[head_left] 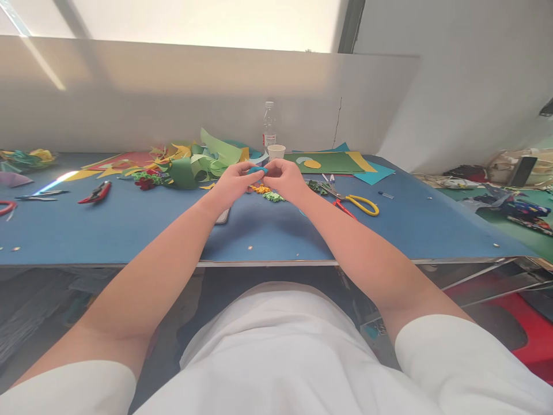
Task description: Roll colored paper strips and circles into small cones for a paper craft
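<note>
The left hand (233, 183) and right hand (285, 177) meet fingertip to fingertip above the middle of the bench (129, 230), both pinching one small blue paper piece (256, 170), which is smooth and narrow. It is held clear of the surface, just in front of the paper cup (276, 151).

Under the hands lies a small cluster of folded paper bits (270, 193), green and yellow with crimped edges. To the right is one pair of yellow-handled scissors (356, 202), and behind it a flat dark green sheet (332, 163) bearing a yellow oval. To the left is a loose heap of curled green paper strips (203, 161), then one red-handled cutter (95, 192). One clear plastic bottle (269, 128) stands behind the cup, against the pale wall.

The bench top is matte blue with a metal-trimmed front edge. Bare surface runs between the hands and that edge, and more lies to the right of the scissors.
</note>
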{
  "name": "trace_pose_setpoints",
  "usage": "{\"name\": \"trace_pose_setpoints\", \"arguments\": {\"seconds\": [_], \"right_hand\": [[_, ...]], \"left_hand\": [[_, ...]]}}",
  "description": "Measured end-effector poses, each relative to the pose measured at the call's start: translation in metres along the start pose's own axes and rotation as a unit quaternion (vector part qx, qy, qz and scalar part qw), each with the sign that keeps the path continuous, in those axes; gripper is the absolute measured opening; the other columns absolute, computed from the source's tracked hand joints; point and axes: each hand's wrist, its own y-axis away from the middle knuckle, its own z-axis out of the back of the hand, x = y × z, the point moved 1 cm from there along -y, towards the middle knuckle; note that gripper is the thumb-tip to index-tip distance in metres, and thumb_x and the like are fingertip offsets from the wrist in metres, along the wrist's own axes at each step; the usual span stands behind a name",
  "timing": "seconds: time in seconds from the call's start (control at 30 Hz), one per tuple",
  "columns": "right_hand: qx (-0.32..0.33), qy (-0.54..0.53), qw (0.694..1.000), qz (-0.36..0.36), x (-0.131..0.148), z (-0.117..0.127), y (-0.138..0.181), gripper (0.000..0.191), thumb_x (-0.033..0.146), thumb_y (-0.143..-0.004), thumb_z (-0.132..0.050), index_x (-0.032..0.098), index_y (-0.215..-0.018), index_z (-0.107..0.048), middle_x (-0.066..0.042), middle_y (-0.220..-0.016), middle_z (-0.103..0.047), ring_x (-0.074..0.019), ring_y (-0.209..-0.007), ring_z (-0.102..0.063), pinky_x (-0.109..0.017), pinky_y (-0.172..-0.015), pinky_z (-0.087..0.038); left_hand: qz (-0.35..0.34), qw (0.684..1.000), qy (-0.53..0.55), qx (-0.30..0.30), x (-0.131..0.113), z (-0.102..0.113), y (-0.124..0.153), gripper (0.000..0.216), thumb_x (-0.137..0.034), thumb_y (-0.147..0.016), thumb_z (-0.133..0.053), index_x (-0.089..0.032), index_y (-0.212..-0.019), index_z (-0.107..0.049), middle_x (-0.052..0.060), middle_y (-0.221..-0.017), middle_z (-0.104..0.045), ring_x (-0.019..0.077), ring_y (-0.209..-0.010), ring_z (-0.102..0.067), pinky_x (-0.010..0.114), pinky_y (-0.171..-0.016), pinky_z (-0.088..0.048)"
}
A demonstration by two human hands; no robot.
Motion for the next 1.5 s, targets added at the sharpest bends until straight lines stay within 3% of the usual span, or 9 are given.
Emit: {"name": "trace_pose_setpoints", "arguments": {"seconds": [0.27,0.47,0.8,1.03,1.2,1.5], "right_hand": [[0.01,-0.016,1.0,-0.004,-0.001,0.001,0.001,0.048,0.028,-0.069,-0.081,0.028,-0.086,-0.037,0.003,-0.074,-0.073,-0.0151,-0.064,-0.059,-0.03,-0.059,-0.046],[0.036,-0.007,0.999,-0.034,0.003,0.002,0.002,0.058,0.027,-0.064,-0.083,0.028,-0.083,-0.028,0.006,-0.066,-0.065,-0.0143,-0.061,-0.054,-0.028,-0.055,-0.038],[0.062,0.044,0.996,-0.04,0.011,0.003,0.006,0.056,0.019,-0.069,-0.083,0.028,-0.082,-0.029,0.008,-0.064,-0.056,-0.0131,-0.058,-0.05,-0.028,-0.051,-0.035],[0.093,0.022,0.993,-0.068,0.007,0.002,0.004,0.059,0.018,-0.069,-0.091,0.028,-0.082,-0.034,0.001,-0.073,-0.07,-0.0178,-0.062,-0.061,-0.03,-0.053,-0.043],[0.103,0.01,0.992,-0.077,0.004,0.002,0.004,0.053,0.019,-0.071,-0.094,0.027,-0.084,-0.043,0.0,-0.076,-0.076,-0.0172,-0.058,-0.063,-0.028,-0.05,-0.04],[0.121,0.004,0.988,-0.094,0.008,0.003,0.007,0.044,0.02,-0.07,-0.097,0.024,-0.085,-0.056,-0.002,-0.077,-0.078,-0.0176,-0.06,-0.066,-0.028,-0.051,-0.043]], "left_hand": [[0.006,0.999,0.019,-0.05,-0.005,0.003,0.001,0.029,-0.043,-0.075,-0.091,-0.02,-0.087,-0.078,0.002,-0.086,-0.069,0.0119,-0.073,-0.057,0.026,-0.068,-0.046],[-0.008,1.0,0.008,-0.007,-0.005,0.001,0.002,0.03,-0.047,-0.078,-0.089,-0.02,-0.09,-0.082,0.004,-0.088,-0.073,0.0144,-0.077,-0.06,0.028,-0.07,-0.047],[-0.006,0.999,0.012,0.032,-0.004,0.001,0.001,0.026,-0.043,-0.078,-0.089,-0.02,-0.08,-0.078,0.002,-0.079,-0.067,0.0131,-0.07,-0.059,0.03,-0.069,-0.046],[-0.007,0.999,0.023,0.043,-0.007,-0.002,0.004,0.025,-0.042,-0.076,-0.089,-0.02,-0.084,-0.079,0.005,-0.084,-0.074,0.0182,-0.077,-0.068,0.034,-0.075,-0.053],[-0.008,0.998,0.057,0.026,-0.007,0.0,0.003,0.025,-0.041,-0.075,-0.089,-0.02,-0.083,-0.077,0.005,-0.086,-0.074,0.017,-0.076,-0.067,0.033,-0.072,-0.052],[-0.005,0.996,0.089,0.016,-0.007,0.001,0.001,0.031,-0.043,-0.073,-0.092,-0.022,-0.086,-0.074,0.004,-0.088,-0.072,0.0189,-0.082,-0.069,0.034,-0.076,-0.056]]}}
